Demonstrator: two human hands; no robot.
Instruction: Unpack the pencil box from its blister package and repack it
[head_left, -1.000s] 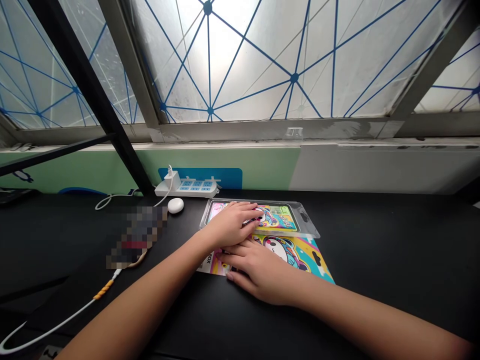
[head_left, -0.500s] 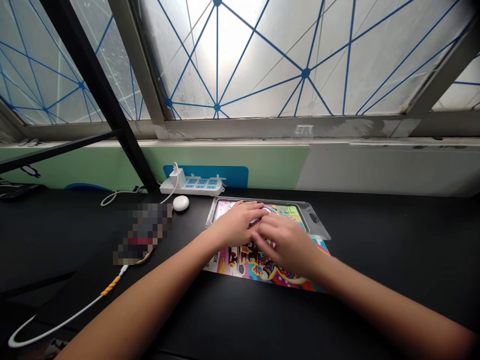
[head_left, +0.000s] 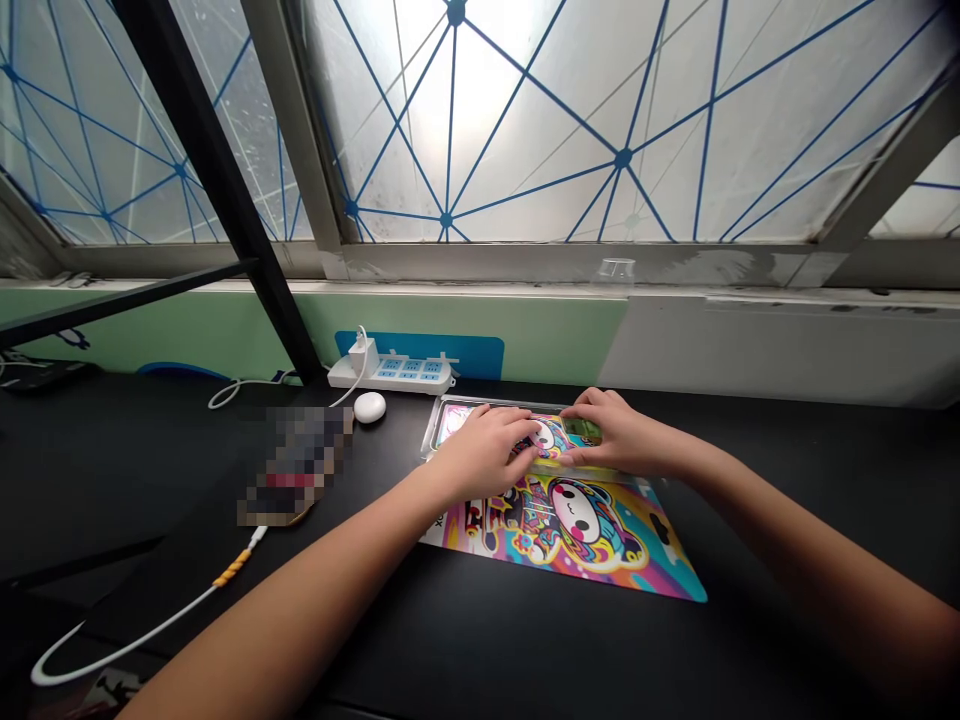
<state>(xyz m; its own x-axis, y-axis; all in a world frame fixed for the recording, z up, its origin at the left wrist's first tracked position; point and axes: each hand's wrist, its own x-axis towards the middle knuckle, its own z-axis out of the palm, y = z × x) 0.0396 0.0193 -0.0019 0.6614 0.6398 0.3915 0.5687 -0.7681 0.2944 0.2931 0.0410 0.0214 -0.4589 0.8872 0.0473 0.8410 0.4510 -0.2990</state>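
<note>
A clear plastic blister case (head_left: pixel 501 414) with a bright cartoon insert lies on the black desk (head_left: pixel 787 480) near the wall. In front of it lies a colourful cartoon card (head_left: pixel 577 530) with a white panda-like figure. My left hand (head_left: pixel 487 450) rests palm down on the left half of the case, fingers stretched across it. My right hand (head_left: pixel 619 435) grips the right end of the case, fingers curled over its far edge and thumb at the near edge.
A white power strip (head_left: pixel 394 373) with a plugged charger sits against the green wall panel. A small white round object (head_left: pixel 370 407) lies beside it. A blurred dark item (head_left: pixel 296 465) and a white cable (head_left: pixel 150 630) lie at left. A black diagonal post (head_left: pixel 217 190) rises at left.
My right hand lifted off the cartoon card, crossed over the case and came to grip its right end. The card is now uncovered. My left hand stayed on the case.
</note>
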